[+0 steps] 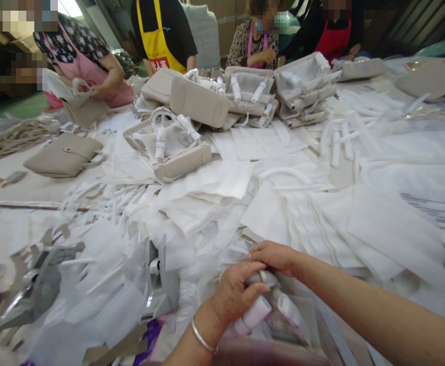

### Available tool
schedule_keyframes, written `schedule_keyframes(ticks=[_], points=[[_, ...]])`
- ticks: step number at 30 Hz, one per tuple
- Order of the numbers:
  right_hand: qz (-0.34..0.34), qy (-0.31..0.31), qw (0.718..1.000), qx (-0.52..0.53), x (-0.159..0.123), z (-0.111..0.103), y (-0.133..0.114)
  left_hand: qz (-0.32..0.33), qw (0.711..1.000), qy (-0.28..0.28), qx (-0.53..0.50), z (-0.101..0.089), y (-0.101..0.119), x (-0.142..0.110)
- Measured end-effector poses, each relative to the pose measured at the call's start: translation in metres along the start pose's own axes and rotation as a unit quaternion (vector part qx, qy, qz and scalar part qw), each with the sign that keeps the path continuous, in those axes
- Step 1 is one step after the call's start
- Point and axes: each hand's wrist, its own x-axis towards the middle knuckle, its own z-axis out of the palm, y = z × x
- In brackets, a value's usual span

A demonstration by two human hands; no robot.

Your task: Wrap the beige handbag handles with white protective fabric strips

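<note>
A beige handbag [302, 307] is right below my hands, partly blurred and covered by white wrapping. White foam tubes [253, 314] wrap parts around its handle. My left hand [232, 290], with a bangle at the wrist, closes thumb and fingers around the greyish handle [262, 277], which has a pale band on it. Just beyond, my right hand [274, 256] has its fingers bent together at the handle's far side, close to the left fingertips. What the right fingers pinch is hidden.
Grey tape dispensers [161, 284] stand to the left among white sheets and scraps. Wrapped handbags [199, 99] are piled at the back, with another handbag [64, 155] at far left. White foam sheets [321, 223] lie to the right. Several people in aprons [157, 40] work across the table.
</note>
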Motion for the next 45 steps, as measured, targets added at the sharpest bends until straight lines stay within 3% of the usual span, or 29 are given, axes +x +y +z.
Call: schedule_keyframes(ticks=[3, 7, 11, 15, 21, 27, 31, 34, 37, 42, 43, 45], points=[[-0.049, 0.029, 0.998, 0.02, -0.001, -0.001, -0.005, 0.002, 1.0, -0.012, -0.002, -0.002, 0.0, 0.001], [-0.139, 0.058, 0.988, 0.036, -0.001, -0.002, -0.014, -0.027, 1.0, 0.011, 0.012, -0.003, 0.001, 0.002], [-0.181, 0.066, 0.981, 0.016, 0.0, -0.002, -0.018, -0.018, 1.0, 0.025, -0.004, -0.002, 0.001, 0.004], [-0.193, 0.113, 0.973, 0.054, 0.002, 0.001, -0.019, -0.027, 0.999, 0.034, -0.004, -0.001, 0.0, 0.004], [-0.194, 0.121, 0.969, 0.097, 0.007, 0.002, -0.018, -0.047, 0.998, 0.035, -0.001, 0.0, -0.005, 0.007], [-0.218, 0.204, 0.954, 0.028, 0.027, 0.0, -0.013, -0.088, 0.996, -0.002, -0.016, -0.001, -0.001, 0.013], [-0.183, 0.176, 0.963, -0.087, 0.034, -0.003, -0.01, -0.109, 0.993, -0.025, -0.045, -0.002, -0.004, 0.016], [-0.17, 0.149, 0.958, -0.175, 0.022, -0.013, -0.01, -0.141, 0.988, 0.028, -0.055, -0.007, -0.01, 0.014], [-0.158, 0.139, 0.962, -0.177, -0.012, -0.028, -0.002, -0.151, 0.982, 0.109, -0.015, -0.018, -0.009, -0.004], [-0.171, 0.016, 0.975, -0.137, -0.078, -0.038, 0.043, -0.058, 0.993, 0.01, 0.101, -0.021, 0.008, -0.046], [-0.182, 0.021, 0.971, -0.155, -0.084, -0.035, 0.053, -0.057, 0.99, 0.014, 0.128, -0.017, 0.01, -0.048], [-0.209, 0.096, 0.95, -0.211, -0.084, -0.024, 0.07, -0.075, 0.98, 0.056, 0.178, -0.008, 0.009, -0.045]])
